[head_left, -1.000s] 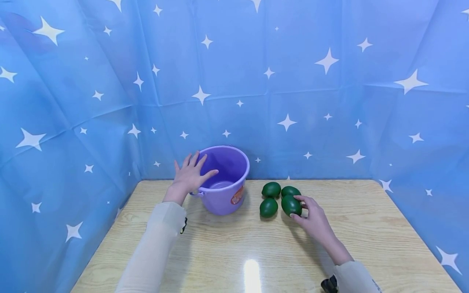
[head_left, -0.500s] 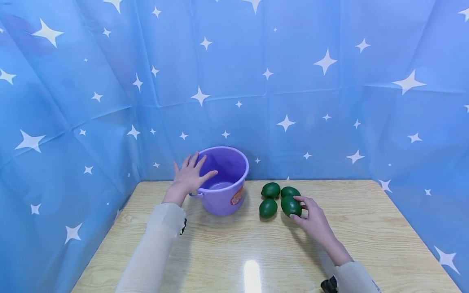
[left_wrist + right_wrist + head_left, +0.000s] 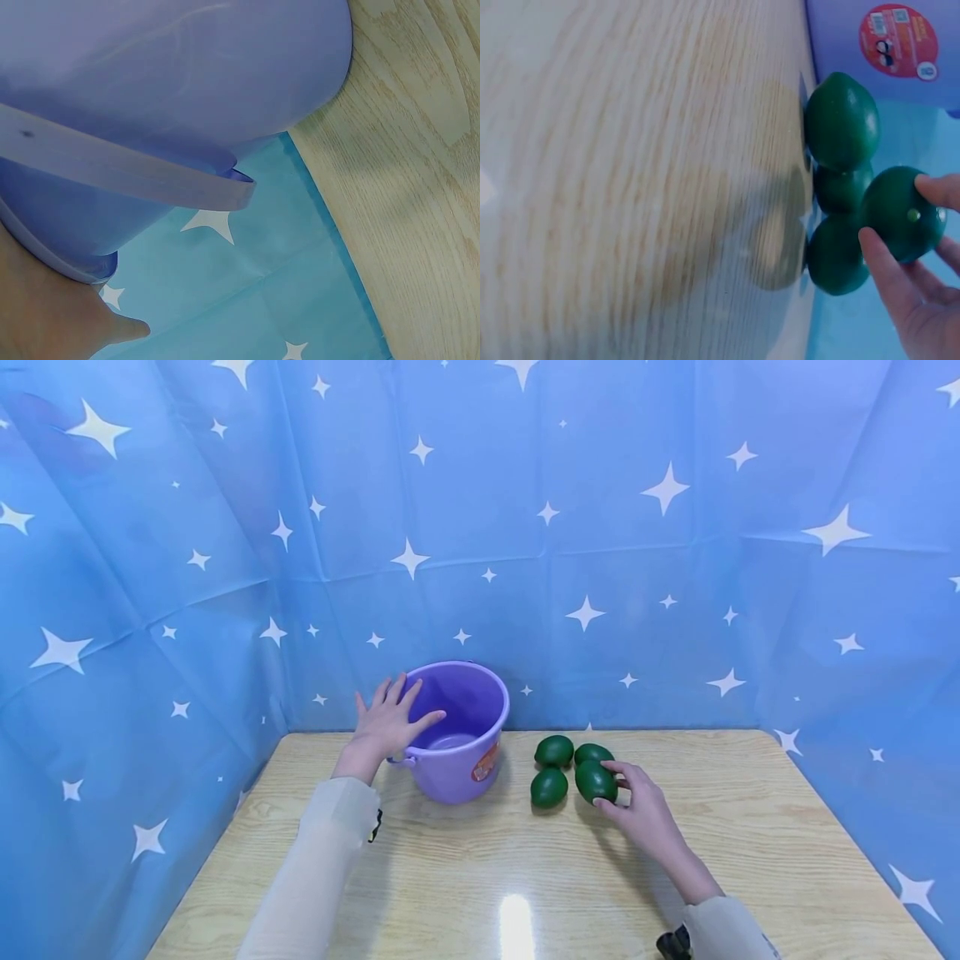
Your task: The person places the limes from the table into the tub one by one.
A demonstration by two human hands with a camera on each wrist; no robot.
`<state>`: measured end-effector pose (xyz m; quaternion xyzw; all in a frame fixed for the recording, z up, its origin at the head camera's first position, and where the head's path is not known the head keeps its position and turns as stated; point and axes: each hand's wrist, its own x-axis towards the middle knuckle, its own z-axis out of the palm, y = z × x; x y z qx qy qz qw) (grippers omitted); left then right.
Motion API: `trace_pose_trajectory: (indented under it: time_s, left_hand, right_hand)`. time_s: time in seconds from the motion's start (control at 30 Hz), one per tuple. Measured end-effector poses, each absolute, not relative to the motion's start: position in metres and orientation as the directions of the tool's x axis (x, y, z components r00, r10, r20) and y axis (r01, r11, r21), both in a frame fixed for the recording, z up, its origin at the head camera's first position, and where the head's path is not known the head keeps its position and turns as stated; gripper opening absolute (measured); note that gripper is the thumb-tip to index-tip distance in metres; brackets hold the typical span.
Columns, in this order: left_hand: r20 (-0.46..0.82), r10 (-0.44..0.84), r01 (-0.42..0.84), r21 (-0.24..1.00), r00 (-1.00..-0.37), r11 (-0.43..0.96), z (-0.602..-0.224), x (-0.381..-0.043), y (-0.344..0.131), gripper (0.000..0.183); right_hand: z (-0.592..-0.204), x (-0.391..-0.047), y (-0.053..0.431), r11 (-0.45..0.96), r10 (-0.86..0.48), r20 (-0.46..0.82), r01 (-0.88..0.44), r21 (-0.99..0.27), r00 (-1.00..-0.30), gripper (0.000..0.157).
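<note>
A purple bucket (image 3: pixel 450 783) stands at the back left of the table, its inside bare. My left hand (image 3: pixel 386 724) lies over its left rim, fingers straight and spread, thumb pointing across the opening. In the left wrist view that hand (image 3: pixel 45 311) shows at the rim by the lower left corner. My right hand (image 3: pixel 647 810) pinches a green lime (image 3: pixel 596 782) between thumb and fingers. In the right wrist view this lime (image 3: pixel 904 214) sits farther off the tabletop than the three others. Those limes lie close together: back left (image 3: pixel 555 750), front left (image 3: pixel 549 787), back right (image 3: pixel 594 751).
The bucket's handle (image 3: pixel 112 169) hangs down on its left side, and a red-orange sticker (image 3: pixel 486 762) is on its front. A pale wooden table (image 3: pixel 450 877) runs back to a blue curtain (image 3: pixel 525 543) with white stars, which encloses the back and both sides.
</note>
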<state>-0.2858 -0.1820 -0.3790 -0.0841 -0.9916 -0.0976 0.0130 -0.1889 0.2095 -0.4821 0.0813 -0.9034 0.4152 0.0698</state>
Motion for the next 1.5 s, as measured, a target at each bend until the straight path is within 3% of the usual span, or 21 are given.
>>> trace_pose_trajectory:
  time_s: [1.5]
  left_hand:
    - [0.040,0.163,0.167,0.198,-0.986,0.966,-0.3806,-0.2859,-0.1824,0.091]
  right_hand:
    - [-0.4790,-0.1913,0.2053,0.618,-0.091,0.237,-0.241,-0.748,-0.967,0.058]
